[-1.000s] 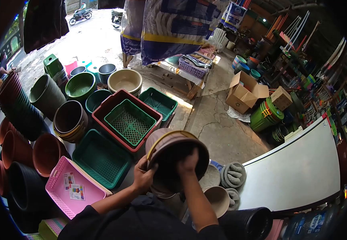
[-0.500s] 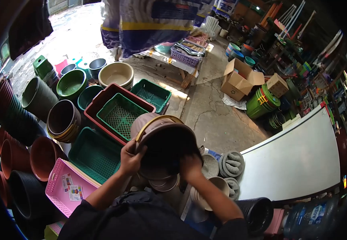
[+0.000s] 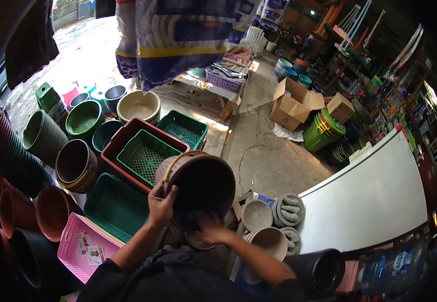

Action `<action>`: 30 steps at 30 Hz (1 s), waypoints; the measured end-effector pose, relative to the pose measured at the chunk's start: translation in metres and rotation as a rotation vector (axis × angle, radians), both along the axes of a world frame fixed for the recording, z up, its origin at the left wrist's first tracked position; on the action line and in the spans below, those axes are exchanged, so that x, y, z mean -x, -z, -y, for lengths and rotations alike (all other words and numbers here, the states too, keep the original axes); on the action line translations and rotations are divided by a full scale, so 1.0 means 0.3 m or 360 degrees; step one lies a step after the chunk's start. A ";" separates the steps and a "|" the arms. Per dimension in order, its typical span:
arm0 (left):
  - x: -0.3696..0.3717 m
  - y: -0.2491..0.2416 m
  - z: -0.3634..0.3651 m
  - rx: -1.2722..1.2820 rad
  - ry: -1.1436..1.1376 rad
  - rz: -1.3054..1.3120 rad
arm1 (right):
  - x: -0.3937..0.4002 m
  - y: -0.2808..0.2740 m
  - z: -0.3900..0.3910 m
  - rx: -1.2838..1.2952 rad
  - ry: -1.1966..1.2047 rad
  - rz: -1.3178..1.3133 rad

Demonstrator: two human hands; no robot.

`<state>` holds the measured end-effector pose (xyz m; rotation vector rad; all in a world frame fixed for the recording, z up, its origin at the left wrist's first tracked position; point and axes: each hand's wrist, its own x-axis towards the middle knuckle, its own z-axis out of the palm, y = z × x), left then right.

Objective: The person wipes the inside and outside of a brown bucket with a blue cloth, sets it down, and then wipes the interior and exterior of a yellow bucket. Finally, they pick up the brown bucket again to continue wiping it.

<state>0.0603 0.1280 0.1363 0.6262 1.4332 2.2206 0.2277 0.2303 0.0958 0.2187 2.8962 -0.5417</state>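
Observation:
A bucket (image 3: 203, 183) with a dark inside and a yellow handle is tilted, its mouth facing me. My left hand (image 3: 161, 204) is closed on its left rim, thumb over the edge. At the lower part of the opening is my right hand (image 3: 209, 229), blurred by motion, with something dark bluish at its fingers that I cannot make out. Behind the bucket, a green basket (image 3: 143, 153) sits inside a red-brown tub (image 3: 110, 151). A dark green basket (image 3: 115, 206) lies to the left.
Stacked pots (image 3: 75, 163) and a pink basket (image 3: 85, 246) stand left. At right are a white board (image 3: 364, 196), grey bowls (image 3: 257, 215) and black buckets (image 3: 324, 269). A cardboard box (image 3: 291, 105) stands farther back; wrapped bags (image 3: 178, 40) hang above.
The bucket and my left hand have shifted slightly left in view. My right hand has moved down and left, from the bucket's right side to the lower part of its opening.

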 end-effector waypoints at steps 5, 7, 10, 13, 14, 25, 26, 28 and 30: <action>-0.065 0.082 -0.007 -0.0022 0.0143 0.0019 | 0.131 -0.168 0.128 0.2457 0.1401 -0.0420; -0.106 0.093 0.021 0.0164 0.0235 0.0270 | 0.149 -0.249 0.092 0.3389 0.1770 -0.1028; -0.139 0.162 0.019 0.0145 0.0187 0.0025 | 0.099 -0.328 -0.011 0.3031 0.1843 -0.2073; -0.145 0.251 0.049 0.0210 0.0169 -0.0049 | -0.014 -0.298 -0.095 0.2145 0.1741 -0.2428; -0.145 0.264 0.042 0.0251 0.0162 -0.0059 | -0.056 -0.229 -0.095 0.2131 0.1723 -0.2445; -0.132 0.264 -0.086 0.0196 0.0024 0.0529 | -0.146 0.095 0.127 -0.0059 0.0473 -0.0594; -0.111 0.224 -0.092 0.0240 0.0150 0.0459 | -0.147 0.122 0.111 -0.0156 0.0479 -0.0721; -0.042 0.173 -0.082 0.0504 0.0386 0.0016 | -0.167 0.034 0.040 -0.0084 0.0534 -0.0790; 0.047 0.026 -0.054 0.0779 0.0599 -0.0746 | -0.205 -0.057 -0.050 0.0013 0.0568 -0.0877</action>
